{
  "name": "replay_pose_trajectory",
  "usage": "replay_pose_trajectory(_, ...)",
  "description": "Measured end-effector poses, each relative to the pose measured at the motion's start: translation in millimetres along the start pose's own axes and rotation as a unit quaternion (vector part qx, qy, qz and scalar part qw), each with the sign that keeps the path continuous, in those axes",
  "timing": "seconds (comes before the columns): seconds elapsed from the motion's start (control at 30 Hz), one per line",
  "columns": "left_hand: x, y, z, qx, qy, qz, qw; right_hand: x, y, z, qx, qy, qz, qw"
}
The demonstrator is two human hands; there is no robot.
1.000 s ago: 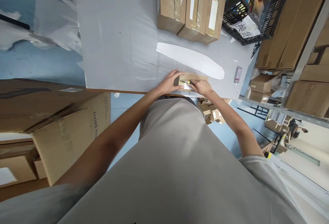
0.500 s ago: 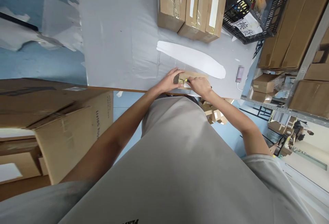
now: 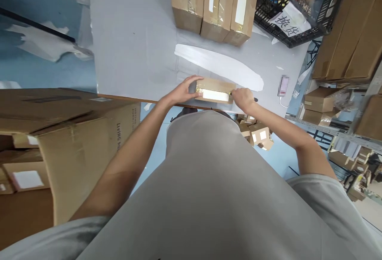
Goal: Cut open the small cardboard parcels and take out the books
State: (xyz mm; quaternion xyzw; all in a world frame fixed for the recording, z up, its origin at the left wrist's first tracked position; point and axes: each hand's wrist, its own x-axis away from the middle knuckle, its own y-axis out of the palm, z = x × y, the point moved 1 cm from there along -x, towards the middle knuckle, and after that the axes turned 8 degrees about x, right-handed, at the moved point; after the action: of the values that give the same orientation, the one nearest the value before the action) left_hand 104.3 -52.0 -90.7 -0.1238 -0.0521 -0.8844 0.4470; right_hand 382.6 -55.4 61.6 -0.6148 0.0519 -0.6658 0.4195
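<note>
A small cardboard box (image 3: 217,85) with a white label and clear tape lies at the near edge of the table. My left hand (image 3: 186,89) grips its left end, thumb on the near side and fingers on the far side. At the right end, my right hand (image 3: 243,100) is closed around a utility knife (image 3: 256,99). The dark end of its handle sticks out behind the fist, and a bit of yellow shows at the front. I cannot make out the blade. Just beyond the box lies a long white paper strip (image 3: 219,65).
Three taped cardboard boxes (image 3: 216,31) stand at the back of the table (image 3: 125,53). To their right is a black plastic crate (image 3: 298,37) holding books or magazines. A blurred phone-like object (image 3: 283,86) with a cable lies at the right. A large open carton (image 3: 80,152) stands at the left.
My right hand and the knife have moved rightward along the box to its right end, leaving the label in plain view. My left hand sits slightly further left.
</note>
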Motion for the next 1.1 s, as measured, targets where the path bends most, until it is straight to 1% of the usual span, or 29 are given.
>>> replay_pose_trajectory(0.1,0,2.6,-1,0.013,-0.037,0.022,0.999,13,21,35,-0.001,0.006,0.015,1.0)
replay_pose_trajectory(0.17,0,5.4,-1,0.017,-0.065,0.04,0.997,17,29,46,-0.009,-0.005,0.017,1.0)
replay_pose_trajectory(0.33,8,16.8,7,0.004,-0.101,0.098,0.99,11,43,52,-0.04,-0.051,0.028,0.998)
replay_pose_trajectory(0.5,17,34.2,20,-0.07,-0.133,0.148,0.978,0,69,63,-0.081,-0.082,0.068,0.991)
replay_pose_trajectory(0.57,15,45.4,25,-0.117,-0.138,0.187,0.966,-6,81,67,-0.096,-0.094,0.077,0.988)
replay_pose_trajectory(0.67,1,68.0,33,-0.174,-0.137,0.264,0.939,-16,98,68,-0.124,-0.105,0.084,0.983)
replay_pose_trajectory(0.77,-16,92.7,41,-0.217,-0.145,0.331,0.907,-25,112,63,-0.159,-0.107,0.093,0.977)
replay_pose_trajectory(0.87,-27,110.2,47,-0.276,-0.15,0.38,0.87,-34,124,57,-0.191,-0.111,0.099,0.97)
replay_pose_trajectory(0.97,-29,117.1,50,-0.314,-0.143,0.405,0.847,-41,138,58,-0.227,-0.115,0.088,0.963)
replay_pose_trajectory(1.03,-27,116.5,50,-0.32,-0.143,0.41,0.842,-44,149,61,-0.274,-0.109,0.077,0.953)
replay_pose_trajectory(1.1,-25,112.0,50,-0.319,-0.142,0.414,0.841,-47,157,64,-0.332,-0.091,0.075,0.936)
